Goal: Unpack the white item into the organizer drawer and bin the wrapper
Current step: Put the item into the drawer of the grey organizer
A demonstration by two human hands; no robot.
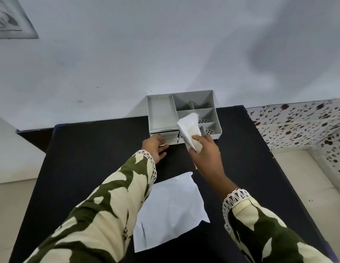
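Note:
A grey desk organizer (161,111) with several top compartments stands at the far edge of the black table, against the wall. Its small drawers (168,136) sit at the front left. My left hand (155,147) reaches the drawer front, fingertips at it; whether it grips the drawer I cannot tell. My right hand (205,150) holds a white item (190,128), a folded whitish piece, raised in front of the organizer's right side. A white wrapper (171,211), flat and creased, lies on the table near me between my forearms.
The black table (85,149) runs from the wall to me. A floral-patterned surface (302,122) lies to the right, pale floor on both sides. No bin is in view.

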